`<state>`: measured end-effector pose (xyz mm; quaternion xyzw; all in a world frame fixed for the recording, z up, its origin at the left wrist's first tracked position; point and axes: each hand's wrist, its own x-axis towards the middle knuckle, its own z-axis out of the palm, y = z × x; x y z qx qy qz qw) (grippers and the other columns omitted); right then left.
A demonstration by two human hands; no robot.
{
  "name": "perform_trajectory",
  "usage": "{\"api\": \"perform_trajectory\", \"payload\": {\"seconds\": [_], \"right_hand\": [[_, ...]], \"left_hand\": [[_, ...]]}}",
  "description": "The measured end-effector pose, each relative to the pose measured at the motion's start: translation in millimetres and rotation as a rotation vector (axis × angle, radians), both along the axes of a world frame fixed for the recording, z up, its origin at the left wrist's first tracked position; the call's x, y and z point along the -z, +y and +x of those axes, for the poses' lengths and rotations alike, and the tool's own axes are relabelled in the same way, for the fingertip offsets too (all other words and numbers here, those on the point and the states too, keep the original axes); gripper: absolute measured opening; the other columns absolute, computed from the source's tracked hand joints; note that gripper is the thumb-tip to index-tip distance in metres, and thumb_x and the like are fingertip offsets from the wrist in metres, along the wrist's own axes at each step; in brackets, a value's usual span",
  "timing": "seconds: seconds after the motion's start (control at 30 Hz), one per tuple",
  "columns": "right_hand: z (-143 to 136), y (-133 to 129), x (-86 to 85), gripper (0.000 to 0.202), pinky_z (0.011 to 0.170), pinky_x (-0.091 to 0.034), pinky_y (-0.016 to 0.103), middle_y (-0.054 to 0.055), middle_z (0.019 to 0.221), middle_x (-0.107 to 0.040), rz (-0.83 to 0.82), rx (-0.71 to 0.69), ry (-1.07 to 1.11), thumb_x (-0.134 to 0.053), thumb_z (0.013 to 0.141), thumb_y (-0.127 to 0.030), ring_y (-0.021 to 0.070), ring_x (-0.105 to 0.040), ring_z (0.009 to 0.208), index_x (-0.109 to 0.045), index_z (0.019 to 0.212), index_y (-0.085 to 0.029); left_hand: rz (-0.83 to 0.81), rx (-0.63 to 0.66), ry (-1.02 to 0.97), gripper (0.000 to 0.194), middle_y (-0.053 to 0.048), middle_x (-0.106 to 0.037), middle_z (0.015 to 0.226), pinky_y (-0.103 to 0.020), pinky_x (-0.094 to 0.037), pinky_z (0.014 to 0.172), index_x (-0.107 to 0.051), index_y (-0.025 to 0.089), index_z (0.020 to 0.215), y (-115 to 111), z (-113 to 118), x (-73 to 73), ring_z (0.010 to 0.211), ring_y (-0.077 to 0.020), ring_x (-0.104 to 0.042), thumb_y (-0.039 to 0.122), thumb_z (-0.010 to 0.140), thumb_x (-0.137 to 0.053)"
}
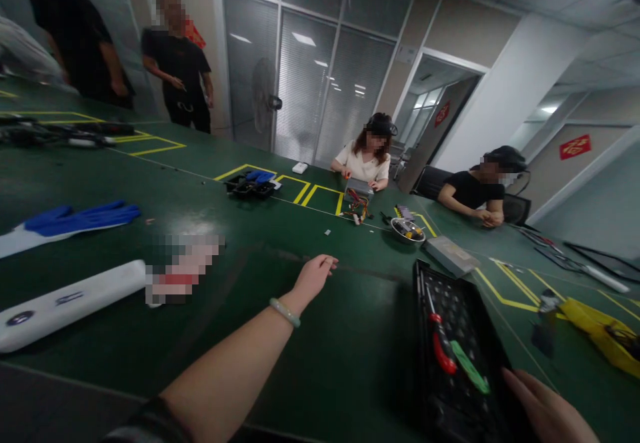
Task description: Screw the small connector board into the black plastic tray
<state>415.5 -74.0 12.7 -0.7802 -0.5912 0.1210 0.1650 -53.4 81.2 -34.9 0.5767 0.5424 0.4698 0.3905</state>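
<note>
My left hand [314, 276], with a pale green bangle on the wrist, reaches out over the green table. Its fingers point to the right, loosely stretched, and I see nothing in them. At lower right my right hand [550, 406] grips the near right edge of a black tray [493, 326], which looks tilted. Inside the tray lie a red-and-black screwdriver [441, 344] and a bright green strip [470, 366]. The tray's bottom has rows of small round dimples. A small grey piece [327, 232] lies on the table beyond my left hand.
On the left are blue-and-white gloves [80, 220] and a long white case [75, 303]. Farther off sit a black tray [253, 184], a metal bowl [407, 231], a grey box [451, 256] and a yellow bag [600, 333]. Several people are around the table; one handles a metal box with wires [357, 196].
</note>
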Motion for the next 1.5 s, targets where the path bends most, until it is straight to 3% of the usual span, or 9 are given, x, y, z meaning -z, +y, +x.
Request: {"api": "perform_trajectory", "payload": {"seconds": [0.2,0.33,0.43,0.67,0.87,1.0,1.27,1.4,1.5], "right_hand": [[-131,40,-11.9,0.048,0.071,-0.045,0.028,0.007,0.092,-0.073,-0.044,-0.161,-0.06,-0.028,0.095,-0.053,0.0223,-0.068,0.087,-0.065,0.089,-0.023],[-180,69,3.4,0.041,0.064,-0.036,0.027,0.006,0.081,-0.069,-0.031,-0.215,-0.087,-0.032,0.1,-0.044,0.019,-0.064,0.077,-0.058,0.078,-0.022],[-202,85,11.2,0.039,0.064,-0.034,0.027,0.006,0.081,-0.068,-0.011,-0.253,-0.112,-0.034,0.101,-0.039,0.0181,-0.063,0.079,-0.057,0.077,-0.02],[-214,99,8.9,0.04,0.065,-0.038,0.028,0.007,0.079,-0.069,-0.035,-0.363,-0.168,-0.036,0.104,-0.04,0.0199,-0.065,0.077,-0.06,0.079,-0.019],[-221,108,-12.9,0.037,0.082,-0.043,0.035,0.013,0.108,-0.065,0.11,-0.348,-0.24,-0.041,0.102,-0.045,0.0253,-0.063,0.096,-0.058,0.116,-0.016],[-235,112,-21.4,0.03,0.089,-0.043,0.035,0.007,0.106,-0.064,0.153,-0.507,-0.228,-0.051,0.098,-0.047,0.0221,-0.061,0.098,-0.066,0.106,-0.022],[-249,102,5.6,0.042,0.088,-0.044,0.037,0.008,0.101,-0.064,0.138,-0.643,-0.19,-0.069,0.087,-0.05,0.0236,-0.06,0.096,-0.065,0.112,-0.017],[-236,95,-11.9,0.03,0.081,-0.043,0.031,0.004,0.098,-0.064,0.129,-0.713,-0.094,-0.07,0.088,-0.046,0.0185,-0.059,0.092,-0.063,0.099,-0.019],[-226,85,-31.3,0.025,0.065,-0.039,0.025,-0.002,0.083,-0.063,-0.093,-0.891,-0.02,-0.071,0.087,-0.046,0.0126,-0.057,0.074,-0.064,0.088,-0.021]], "left_hand": [[0.036,-0.005,-0.013,0.05,-0.01,-0.069,0.112,-0.031,-0.052,0.079,-0.063,0.016,0.125,3,1,5.4,0.086,-0.0178,-0.064,0.052,0.099,-0.042],[0.095,-0.009,0.022,0.06,-0.011,-0.058,0.128,-0.03,-0.049,0.091,-0.047,0.018,0.145,1,3,8.3,0.099,-0.017,-0.061,0.054,0.097,-0.046],[0.111,0.009,0.092,0.061,-0.01,-0.053,0.129,-0.031,-0.049,0.094,-0.05,0.02,0.143,2,3,11.7,0.098,-0.0171,-0.06,0.05,0.09,-0.06],[0.095,-0.026,0.214,0.047,-0.01,-0.05,0.129,-0.033,-0.045,0.104,-0.059,0.018,0.134,7,1,17.9,0.112,-0.0208,-0.058,0.023,0.087,-0.06],[0.094,-0.027,0.264,0.048,-0.01,-0.05,0.13,-0.033,-0.046,0.103,-0.058,0.019,0.135,4,1,16.2,0.11,-0.0203,-0.058,0.024,0.087,-0.059],[0.099,-0.032,0.297,0.049,-0.01,-0.051,0.127,-0.035,-0.049,0.098,-0.058,0.018,0.134,5,1,16.3,0.099,-0.0186,-0.06,0.023,0.086,-0.06],[0.117,-0.036,0.319,0.047,-0.01,-0.05,0.128,-0.037,-0.048,0.101,-0.058,0.018,0.133,5,1,17.2,0.102,-0.0186,-0.058,0.022,0.086,-0.061],[0.099,-0.044,0.318,0.048,-0.009,-0.05,0.127,-0.036,-0.05,0.096,-0.058,0.019,0.134,6,2,17.3,0.087,-0.0142,-0.057,0.022,0.086,-0.062],[0.088,-0.052,0.329,0.048,-0.008,-0.05,0.125,-0.036,-0.051,0.093,-0.058,0.019,0.133,6,2,16.8,0.08,-0.0123,-0.055,0.022,0.085,-0.063]]}}
